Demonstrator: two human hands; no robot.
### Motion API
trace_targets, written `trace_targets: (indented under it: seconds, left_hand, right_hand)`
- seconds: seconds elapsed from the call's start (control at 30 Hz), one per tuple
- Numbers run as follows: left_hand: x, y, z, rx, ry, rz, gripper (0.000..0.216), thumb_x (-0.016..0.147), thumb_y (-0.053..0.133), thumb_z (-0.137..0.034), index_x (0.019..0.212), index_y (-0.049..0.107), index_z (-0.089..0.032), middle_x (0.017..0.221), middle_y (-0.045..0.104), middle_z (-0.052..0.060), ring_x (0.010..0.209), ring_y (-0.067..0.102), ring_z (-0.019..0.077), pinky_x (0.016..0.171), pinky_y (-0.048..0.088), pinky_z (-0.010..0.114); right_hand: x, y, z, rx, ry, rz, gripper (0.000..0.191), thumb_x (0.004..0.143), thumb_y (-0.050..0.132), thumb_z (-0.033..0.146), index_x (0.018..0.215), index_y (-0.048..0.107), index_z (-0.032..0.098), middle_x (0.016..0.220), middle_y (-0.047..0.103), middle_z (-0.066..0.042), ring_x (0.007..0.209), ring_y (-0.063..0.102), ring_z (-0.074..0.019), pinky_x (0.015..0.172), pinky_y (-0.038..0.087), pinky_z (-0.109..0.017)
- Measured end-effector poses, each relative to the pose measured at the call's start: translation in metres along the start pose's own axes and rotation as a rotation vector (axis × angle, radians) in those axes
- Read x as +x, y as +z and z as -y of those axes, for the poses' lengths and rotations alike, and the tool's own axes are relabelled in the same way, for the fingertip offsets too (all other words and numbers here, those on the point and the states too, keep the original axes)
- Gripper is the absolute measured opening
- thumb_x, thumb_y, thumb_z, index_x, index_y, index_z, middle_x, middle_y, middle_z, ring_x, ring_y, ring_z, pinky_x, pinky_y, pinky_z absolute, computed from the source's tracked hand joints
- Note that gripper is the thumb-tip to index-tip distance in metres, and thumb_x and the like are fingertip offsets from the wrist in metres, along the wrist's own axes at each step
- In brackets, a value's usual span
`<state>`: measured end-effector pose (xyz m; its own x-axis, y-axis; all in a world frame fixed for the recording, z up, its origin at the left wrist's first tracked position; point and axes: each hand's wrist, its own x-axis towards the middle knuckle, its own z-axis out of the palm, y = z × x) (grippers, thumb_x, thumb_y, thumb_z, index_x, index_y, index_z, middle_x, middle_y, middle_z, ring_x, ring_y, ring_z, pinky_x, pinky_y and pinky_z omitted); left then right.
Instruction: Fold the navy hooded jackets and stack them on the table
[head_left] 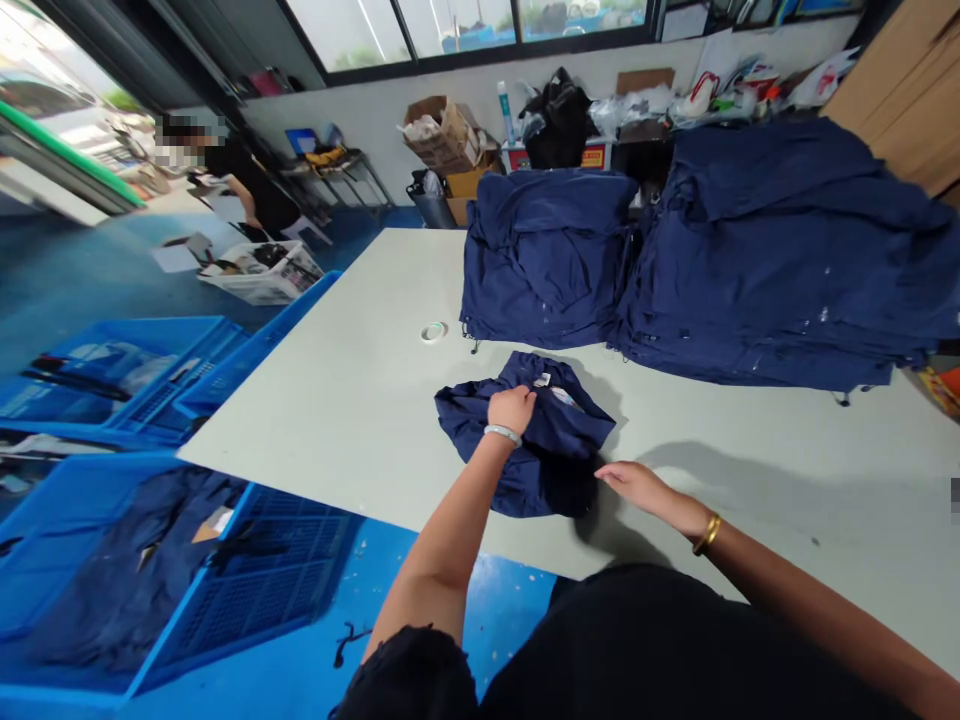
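Navy garment (555,470) lay bunched on the pale worktop (337,400), with the left hand (511,408) pressed on top, fingers curled; whether they pinched cloth was impossible to tell. The right hand (634,485) lay open, fingers extended, just at the cloth's edge. Slack folds could slide if pressure eased, and a careless tug could disturb the stacked navy garments (547,260) just beyond.

Single view from head height, just behind the near edge of the white work table (337,400), angled forward and down across it. Close on the left hand (511,410) and right hand (637,487) near that edge; farther from the stacked navy garments (780,260) on the table's far side and the blue plastic crates (157,570) beyond its left side in frame.
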<state>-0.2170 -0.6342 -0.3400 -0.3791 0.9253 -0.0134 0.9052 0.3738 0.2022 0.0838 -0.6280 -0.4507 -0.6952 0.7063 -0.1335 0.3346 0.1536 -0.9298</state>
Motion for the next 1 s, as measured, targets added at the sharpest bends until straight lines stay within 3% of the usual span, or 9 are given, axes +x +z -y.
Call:
trace_targets:
  seconds: [0.17,0.23,0.33,0.43,0.5,0.6,0.77,0.87,1.0]
  left_hand:
    - [-0.047,-0.009,-0.089,-0.139,0.166,-0.085,0.043,0.108,0.038,-0.045,0.108,0.073,-0.02,0.096,0.078,0.012,0.093,0.073,0.0248,0.085,0.05,0.033]
    - [-0.072,-0.005,-0.118,-0.184,0.217,-0.049,0.04,0.108,0.042,-0.045,0.106,0.074,-0.019,0.093,0.078,0.012,0.091,0.073,0.0244,0.084,0.051,0.032]
    - [-0.101,0.0,-0.143,-0.226,0.327,0.063,0.035,0.104,0.052,-0.044,0.11,0.076,-0.019,0.094,0.079,0.011,0.091,0.074,0.025,0.088,0.053,0.035]
    - [-0.107,-0.001,-0.143,-0.282,0.406,0.126,0.038,0.103,0.055,-0.048,0.127,0.074,-0.024,0.103,0.081,0.009,0.095,0.075,0.0254,0.089,0.055,0.035]
    - [-0.091,-0.007,-0.134,-0.304,0.383,0.082,0.04,0.105,0.05,-0.047,0.132,0.073,-0.027,0.111,0.08,0.008,0.101,0.075,0.025,0.091,0.055,0.035]
    - [-0.038,-0.018,-0.121,-0.262,0.34,-0.001,0.042,0.108,0.041,-0.036,0.137,0.069,-0.025,0.129,0.076,0.012,0.117,0.071,0.0258,0.104,0.051,0.037]
    - [0.053,-0.013,-0.127,-0.062,0.406,0.278,0.062,0.095,0.061,-0.03,0.156,0.051,-0.019,0.156,0.057,0.02,0.147,0.051,0.0328,0.122,0.037,0.049]
    - [0.066,0.006,-0.135,-0.022,0.459,0.434,0.068,0.079,0.078,-0.04,0.143,0.063,-0.02,0.143,0.068,0.019,0.137,0.06,0.0357,0.117,0.043,0.047]
    - [0.052,0.033,-0.134,0.02,0.489,0.607,0.045,0.066,0.084,-0.039,0.106,0.078,-0.019,0.106,0.081,0.012,0.103,0.075,0.0314,0.095,0.055,0.035]
  right_hand:
    - [0.025,0.027,0.04,0.533,0.105,-0.061,0.036,0.067,0.086,0.018,0.101,0.075,0.025,0.11,0.079,-0.004,0.11,0.072,-0.0247,0.109,0.053,-0.043]
    - [0.025,0.026,0.05,0.748,0.137,-0.113,0.035,0.069,0.086,0.015,0.099,0.072,0.024,0.102,0.079,-0.001,0.111,0.071,-0.0222,0.105,0.055,-0.037]
    - [0.014,0.016,0.05,0.897,0.189,-0.164,0.017,0.08,0.079,0.021,0.091,0.067,0.023,0.085,0.076,-0.001,0.104,0.072,-0.0222,0.095,0.06,-0.034]
    - [-0.002,0.006,0.039,0.976,0.229,-0.218,0.013,0.082,0.076,0.025,0.085,0.064,0.024,0.084,0.076,-0.002,0.094,0.074,-0.0214,0.093,0.061,-0.035]
    - [-0.011,0.003,0.03,1.043,0.249,-0.245,0.015,0.078,0.077,0.023,0.085,0.064,0.023,0.086,0.076,-0.002,0.089,0.074,-0.0207,0.096,0.061,-0.038]
    - [-0.02,0.002,0.021,1.129,0.263,-0.267,0.016,0.076,0.075,0.021,0.088,0.065,0.023,0.088,0.077,-0.003,0.089,0.074,-0.0215,0.099,0.06,-0.043]
    - [-0.029,-0.002,0.017,1.155,0.342,-0.245,0.004,0.076,0.066,0.022,0.073,0.063,0.023,0.064,0.069,-0.001,0.066,0.07,-0.0192,0.089,0.062,-0.039]
    - [-0.037,-0.012,0.018,1.161,0.342,-0.245,0.006,0.073,0.06,0.023,0.068,0.062,0.023,0.062,0.069,-0.003,0.069,0.072,-0.0217,0.089,0.062,-0.039]
    - [-0.061,-0.034,0.018,1.155,0.366,-0.28,0.015,0.077,0.056,0.031,0.07,0.065,0.023,0.077,0.078,-0.01,0.096,0.077,-0.0275,0.096,0.061,-0.043]
